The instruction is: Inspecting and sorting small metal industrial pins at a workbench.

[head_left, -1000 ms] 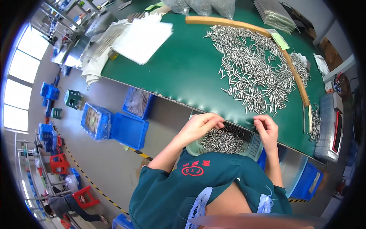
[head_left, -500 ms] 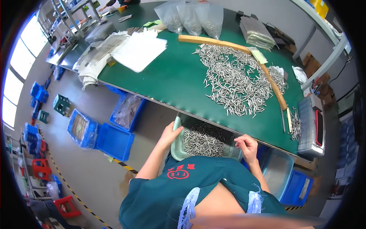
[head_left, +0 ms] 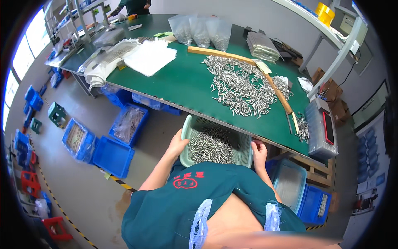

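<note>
I see a pale green basket [head_left: 246, 152] in front of the person's belly, by the near edge of the bench [head_left: 182, 83] and lower than its top. Lots of little shiny pins [head_left: 211, 145] lie in it every which way. The left hand [head_left: 178, 143] grips the left rim, thumb on the inner side. The right hand [head_left: 259, 150] is at the right rim with its fingers curled; from here I can't tell if it has a firm grip.

Up on the bench I see a big heap [head_left: 242, 85] of the same sort of pins, with a wood strip [head_left: 219, 53] bent around its far and right sides. Behind the strip stand three clear bags [head_left: 219, 35], side by side, with small grey bits in their bottoms.

On the floor to the left, a blue bin [head_left: 120, 140] holds a clear plastic bag and some thin things I can't make out. A blue tray [head_left: 112, 157] sits just beside it. To the right of the person, I see a clear tub [head_left: 290, 184] with a light blue rim next to another blue box [head_left: 309, 207].
</note>
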The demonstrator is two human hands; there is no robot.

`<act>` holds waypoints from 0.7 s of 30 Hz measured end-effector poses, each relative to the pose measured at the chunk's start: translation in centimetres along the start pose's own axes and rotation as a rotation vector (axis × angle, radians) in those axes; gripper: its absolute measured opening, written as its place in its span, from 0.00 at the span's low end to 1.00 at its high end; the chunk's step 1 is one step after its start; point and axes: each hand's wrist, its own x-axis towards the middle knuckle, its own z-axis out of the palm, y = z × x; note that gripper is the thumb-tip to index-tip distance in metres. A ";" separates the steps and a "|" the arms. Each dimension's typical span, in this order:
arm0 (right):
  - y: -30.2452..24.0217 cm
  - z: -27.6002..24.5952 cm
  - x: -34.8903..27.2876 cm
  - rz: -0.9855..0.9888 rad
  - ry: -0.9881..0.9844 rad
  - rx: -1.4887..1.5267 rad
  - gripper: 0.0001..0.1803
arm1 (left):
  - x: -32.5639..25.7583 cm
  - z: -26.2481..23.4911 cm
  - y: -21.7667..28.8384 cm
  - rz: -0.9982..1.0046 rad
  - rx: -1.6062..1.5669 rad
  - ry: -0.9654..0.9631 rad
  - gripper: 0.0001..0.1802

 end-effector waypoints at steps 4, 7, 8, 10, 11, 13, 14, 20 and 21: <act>-0.3 -0.1 0.0 0.235 -0.112 0.105 0.27 | -0.3 -0.1 -0.1 -0.025 -0.059 -0.001 0.26; 0.5 0.0 0.4 0.593 -0.239 0.159 0.26 | 0.1 0.1 -0.8 -0.049 -0.112 0.000 0.26; 0.2 0.0 0.4 0.686 -0.253 0.192 0.24 | 0.3 0.2 -1.0 -0.045 -0.117 0.001 0.26; 0.4 -0.1 0.5 0.667 -0.245 0.233 0.22 | 0.2 0.4 -1.7 -0.057 -0.139 0.002 0.25; 0.3 -0.2 0.4 0.653 -0.236 0.278 0.19 | 0.5 0.5 -2.3 -0.034 -0.173 -0.007 0.25; -0.6 -0.4 -0.1 0.645 -0.230 0.240 0.17 | 1.1 0.7 -2.8 -0.027 -0.131 -0.006 0.24; -1.1 -0.4 -0.3 0.640 -0.219 0.206 0.15 | 1.4 0.7 -2.8 -0.022 -0.084 -0.009 0.24; -0.7 -0.5 -1.2 0.603 -0.176 0.224 0.13 | 1.1 0.6 -2.4 -0.007 -0.083 -0.015 0.24; -0.7 -0.6 -1.3 0.609 -0.182 0.233 0.13 | 1.0 0.7 -2.2 -0.008 -0.071 -0.021 0.23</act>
